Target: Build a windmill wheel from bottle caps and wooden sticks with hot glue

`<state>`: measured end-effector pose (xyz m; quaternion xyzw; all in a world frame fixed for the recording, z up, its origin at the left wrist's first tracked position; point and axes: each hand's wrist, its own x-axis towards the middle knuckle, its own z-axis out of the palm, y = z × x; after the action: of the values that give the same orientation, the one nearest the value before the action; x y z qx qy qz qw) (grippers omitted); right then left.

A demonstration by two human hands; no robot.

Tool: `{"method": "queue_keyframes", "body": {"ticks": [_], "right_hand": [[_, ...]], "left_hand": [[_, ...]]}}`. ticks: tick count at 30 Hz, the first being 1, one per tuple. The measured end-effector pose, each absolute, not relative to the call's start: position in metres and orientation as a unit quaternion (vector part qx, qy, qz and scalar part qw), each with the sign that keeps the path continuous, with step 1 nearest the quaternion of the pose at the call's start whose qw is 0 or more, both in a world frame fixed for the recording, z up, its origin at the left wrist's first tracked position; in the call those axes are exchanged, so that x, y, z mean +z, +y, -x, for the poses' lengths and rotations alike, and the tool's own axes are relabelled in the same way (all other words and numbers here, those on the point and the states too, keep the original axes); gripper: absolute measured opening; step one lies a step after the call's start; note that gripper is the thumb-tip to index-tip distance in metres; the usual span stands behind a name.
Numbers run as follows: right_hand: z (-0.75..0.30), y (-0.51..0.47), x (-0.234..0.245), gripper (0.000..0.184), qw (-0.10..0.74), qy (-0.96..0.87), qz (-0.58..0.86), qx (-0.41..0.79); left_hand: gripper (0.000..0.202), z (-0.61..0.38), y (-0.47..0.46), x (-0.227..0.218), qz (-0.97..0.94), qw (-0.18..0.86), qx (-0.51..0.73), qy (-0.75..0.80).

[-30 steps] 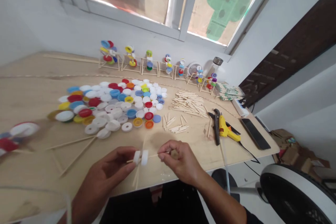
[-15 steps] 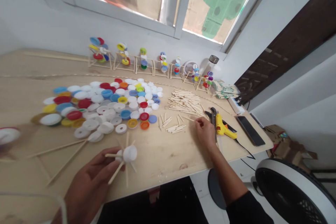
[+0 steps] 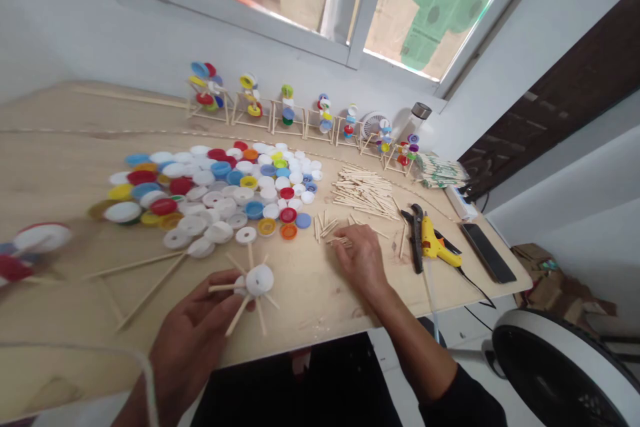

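My left hand point(image 3: 200, 330) is closed around a wheel-like hub of white bottle caps point(image 3: 260, 280), with several short wooden sticks radiating from it like spokes. My right hand point(image 3: 363, 260) rests low over the table, its curled fingertips pressed together on a small group of short wooden sticks point(image 3: 340, 241); the hand partly hides them. Just left of those fingers are a few more cut sticks point(image 3: 323, 223). Behind them spreads a larger heap of wooden sticks point(image 3: 363, 190). Plastic bottle caps point(image 3: 220, 207) in white, red, blue and yellow cover the table beyond my left hand.
Along the wall stand several stick frames with cap wheels point(image 3: 287, 113), a small fan point(image 3: 374, 125) and a bottle point(image 3: 414, 123). To the right lie black-handled pliers point(image 3: 416, 240), a yellow glue gun point(image 3: 435, 243) and a phone point(image 3: 487, 252). A stick frame point(image 3: 150, 287) lies left.
My right hand has moved left, from beside the pliers onto the small group of short sticks. My left hand still holds the cap hub. The view has shifted slightly.
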<state>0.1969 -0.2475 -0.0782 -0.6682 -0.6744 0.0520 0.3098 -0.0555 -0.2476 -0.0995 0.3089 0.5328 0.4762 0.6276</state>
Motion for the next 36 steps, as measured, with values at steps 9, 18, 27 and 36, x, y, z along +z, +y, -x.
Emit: {"method": "queue_keyframes", "body": {"ticks": [9, 18, 27, 36], "right_hand": [[-0.140, -0.263, -0.042, 0.014, 0.407, -0.698, 0.528, 0.261], [-0.123, -0.274, -0.038, 0.025, 0.348, -0.751, 0.521, 0.206], [-0.124, -0.277, -0.047, 0.019, 0.331, -0.771, 0.539, 0.073], [-0.121, -0.280, -0.045, 0.018, 0.292, -0.787, 0.543, 0.018]], "left_hand": [[0.052, 0.056, -0.249, -0.091, -0.372, 0.623, 0.449, 0.520], [0.057, 0.056, -0.250, -0.095, -0.373, 0.647, 0.431, 0.506], [0.042, 0.057, -0.251, -0.088, -0.345, 0.682, 0.450, 0.461], [0.048, 0.061, -0.255, -0.084, -0.385, 0.689, 0.429, 0.439]]}}
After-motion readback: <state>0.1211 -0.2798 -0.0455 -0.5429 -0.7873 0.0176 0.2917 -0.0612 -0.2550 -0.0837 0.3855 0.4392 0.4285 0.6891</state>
